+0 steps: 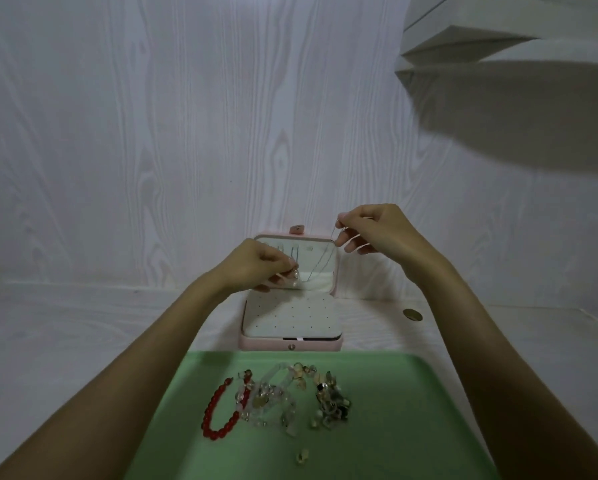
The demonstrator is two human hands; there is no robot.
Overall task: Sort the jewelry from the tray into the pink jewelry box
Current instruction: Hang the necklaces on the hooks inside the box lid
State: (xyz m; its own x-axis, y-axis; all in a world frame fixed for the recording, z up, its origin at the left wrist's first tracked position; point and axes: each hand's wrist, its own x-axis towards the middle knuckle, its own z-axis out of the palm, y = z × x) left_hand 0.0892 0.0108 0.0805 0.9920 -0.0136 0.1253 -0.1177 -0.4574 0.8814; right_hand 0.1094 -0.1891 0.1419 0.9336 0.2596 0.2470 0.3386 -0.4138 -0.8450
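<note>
In the middle of the frame the pink jewelry box (292, 344) stands open on the white bench (65, 327), with its lid upright and the white dotted insert showing in the lower half. Both hands are raised in front of the lid. The left hand (256, 263) has its fingers curled together and pinches the lower end of a thin silver necklace (320, 268), where a small pale pendant hangs at the fingertips. The right hand (370, 233), higher and to the right, pinches the upper end of the same chain between thumb and forefinger, and the other fingers are loosely bent. The chain runs slanted between the two hands, just before the inside of the lid. In the lower part of the frame lies the green tray (411, 427), touching or just beside the front of the box. On it rest a red bead bracelet (217, 410), a heap of clear crystal bracelets (273, 396) and a small dark tangle of jewelry (332, 400).
</note>
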